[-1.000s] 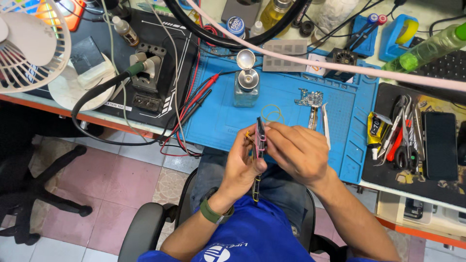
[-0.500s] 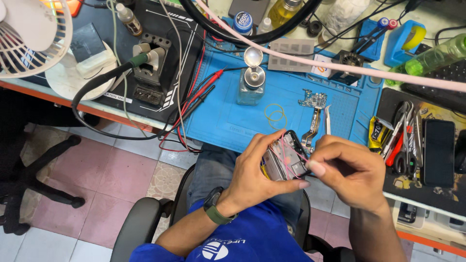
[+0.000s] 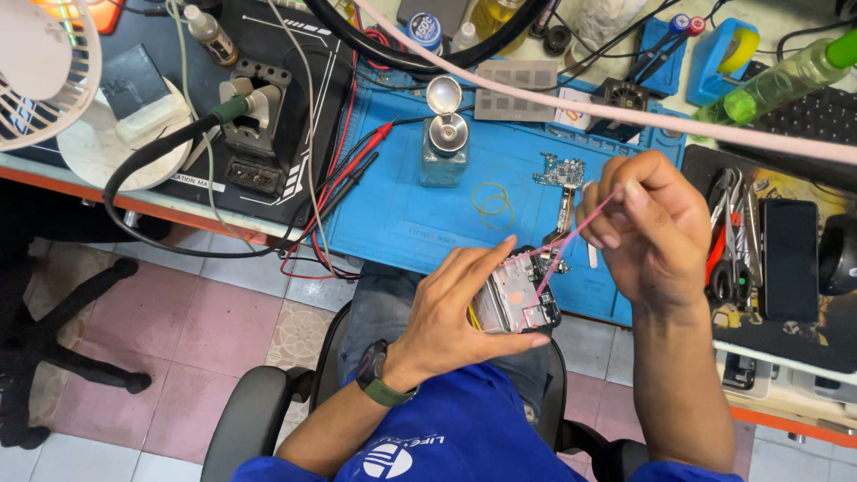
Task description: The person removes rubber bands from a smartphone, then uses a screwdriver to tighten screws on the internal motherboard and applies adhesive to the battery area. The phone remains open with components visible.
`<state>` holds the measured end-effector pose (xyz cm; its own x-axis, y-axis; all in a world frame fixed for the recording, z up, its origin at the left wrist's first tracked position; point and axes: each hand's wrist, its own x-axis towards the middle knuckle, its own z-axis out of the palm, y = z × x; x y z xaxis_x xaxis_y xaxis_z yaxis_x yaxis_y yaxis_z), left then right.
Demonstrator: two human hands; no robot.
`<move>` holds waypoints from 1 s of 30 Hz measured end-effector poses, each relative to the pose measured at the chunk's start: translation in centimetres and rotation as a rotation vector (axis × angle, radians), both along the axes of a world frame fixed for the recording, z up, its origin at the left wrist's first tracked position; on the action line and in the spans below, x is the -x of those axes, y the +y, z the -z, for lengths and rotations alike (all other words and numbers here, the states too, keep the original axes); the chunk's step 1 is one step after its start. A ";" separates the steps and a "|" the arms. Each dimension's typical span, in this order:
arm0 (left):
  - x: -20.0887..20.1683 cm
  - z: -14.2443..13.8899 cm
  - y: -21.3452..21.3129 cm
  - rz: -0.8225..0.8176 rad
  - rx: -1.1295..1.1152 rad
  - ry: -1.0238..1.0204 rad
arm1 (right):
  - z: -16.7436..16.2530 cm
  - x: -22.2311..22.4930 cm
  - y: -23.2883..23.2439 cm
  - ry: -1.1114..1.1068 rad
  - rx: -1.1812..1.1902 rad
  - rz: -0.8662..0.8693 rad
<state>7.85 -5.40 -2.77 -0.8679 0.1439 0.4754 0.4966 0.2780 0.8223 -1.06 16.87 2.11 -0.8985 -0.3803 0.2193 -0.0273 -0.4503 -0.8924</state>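
Left hand (image 3: 460, 308) grips an opened phone (image 3: 518, 295) over the blue mat (image 3: 402, 214); right hand (image 3: 647, 228) pinches a pink band (image 3: 571, 236) stretched taut from it.

Right hand (image 3: 656, 234) lifted away from the opened phone (image 3: 518, 295), pink band (image 3: 571, 236) now stretched between them, phone turned flatter in left hand (image 3: 460, 312)

Left hand (image 3: 455, 312) grips an opened phone frame (image 3: 518, 299) over the lap, at the blue mat (image 3: 402, 214) edge. Right hand (image 3: 652, 232) pinches a pink rubber band (image 3: 571, 236), stretched taut from the frame. Circuit board (image 3: 561, 171), two yellow rubber bands (image 3: 493, 203) and glass solvent dispenser (image 3: 444, 147) sit on the mat.
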 end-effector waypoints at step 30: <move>0.5 1.1 -0.2 -0.054 0.232 0.031 | -0.8 -5.9 -4.9 0.253 -0.375 -0.034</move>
<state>7.33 -5.62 -3.84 -0.8630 0.2062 0.4613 0.4996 0.4842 0.7183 4.81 11.99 2.93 -0.8202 -0.5034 0.2718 -0.2564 -0.1013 -0.9613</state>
